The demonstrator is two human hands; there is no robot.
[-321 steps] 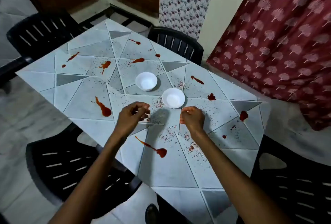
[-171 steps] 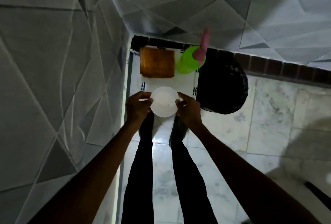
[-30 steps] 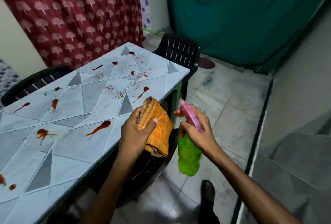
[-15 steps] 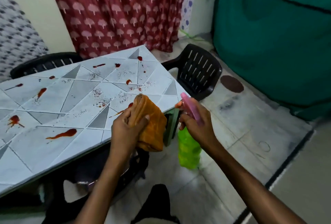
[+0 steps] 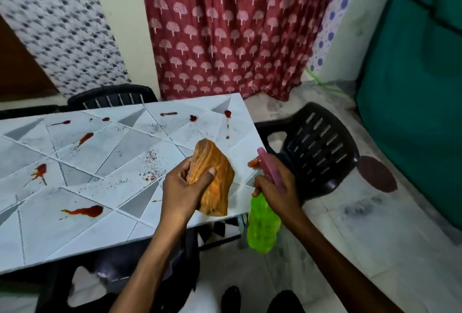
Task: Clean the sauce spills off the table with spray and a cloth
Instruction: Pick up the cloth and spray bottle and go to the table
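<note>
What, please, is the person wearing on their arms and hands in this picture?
Nothing that shows: the left hand and right hand are ungloved, with no rings visible, and the left forearm and right forearm are bare to the frame's edge, with no sleeve, watch or bracelet in view.

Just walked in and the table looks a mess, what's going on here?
A person stands at a corner of the table, apparently about to clean it. The left hand grips an orange cloth over the tabletop, and the right hand holds a green spray bottle with a pink top beside its edge. Red sauce spills dot the table, so wiping has not visibly begun.
</note>
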